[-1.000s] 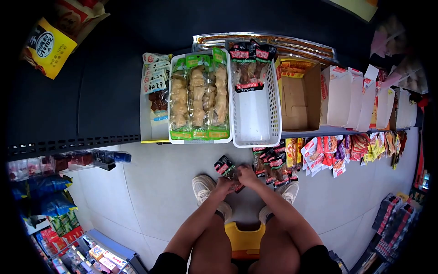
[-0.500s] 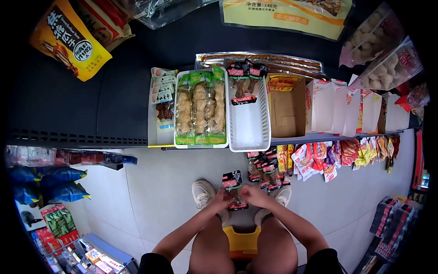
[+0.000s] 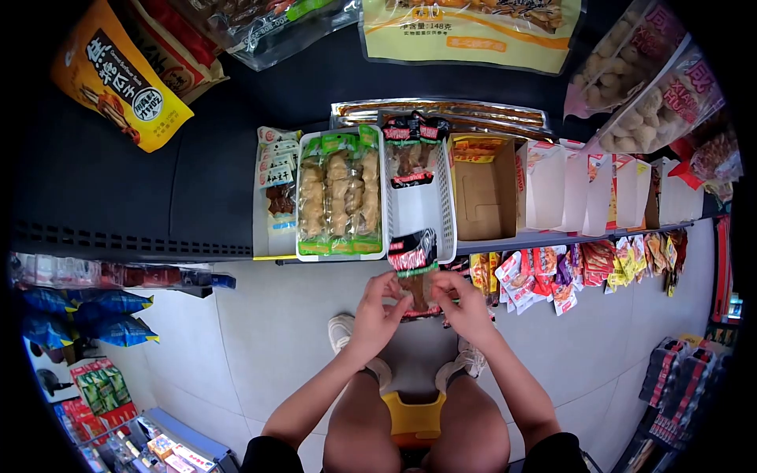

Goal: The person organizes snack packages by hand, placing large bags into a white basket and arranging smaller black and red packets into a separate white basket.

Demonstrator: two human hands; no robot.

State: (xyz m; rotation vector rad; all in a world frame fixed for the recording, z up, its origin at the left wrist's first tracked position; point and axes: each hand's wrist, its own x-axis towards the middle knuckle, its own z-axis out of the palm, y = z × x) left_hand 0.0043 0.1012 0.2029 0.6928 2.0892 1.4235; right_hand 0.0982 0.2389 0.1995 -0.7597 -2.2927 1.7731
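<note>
Between my left hand (image 3: 381,306) and my right hand (image 3: 464,299) is a black-and-red snack packet (image 3: 414,254) with a clear middle showing brown food. The fingers of both hands are closed on its sides. Its top end overlaps the front edge of a white plastic basket (image 3: 422,217) on the shelf. At the back of that basket lie similar black-and-red packets (image 3: 414,154). Just left stands a white basket filled with green-edged packets (image 3: 341,189) of pale food. Behind my right hand, more packets on the floor are mostly hidden.
An open brown carton (image 3: 485,193) and several white cartons (image 3: 544,193) line the shelf to the right. Colourful snack packets (image 3: 544,272) are spread below the shelf edge. Larger bags, such as a yellow one (image 3: 118,87), lie higher up. A yellow stool (image 3: 414,414) is beneath me.
Both hands have risen forward from near the floor to the basket's front edge, bringing the black-and-red packet with them. The view has shifted slightly.
</note>
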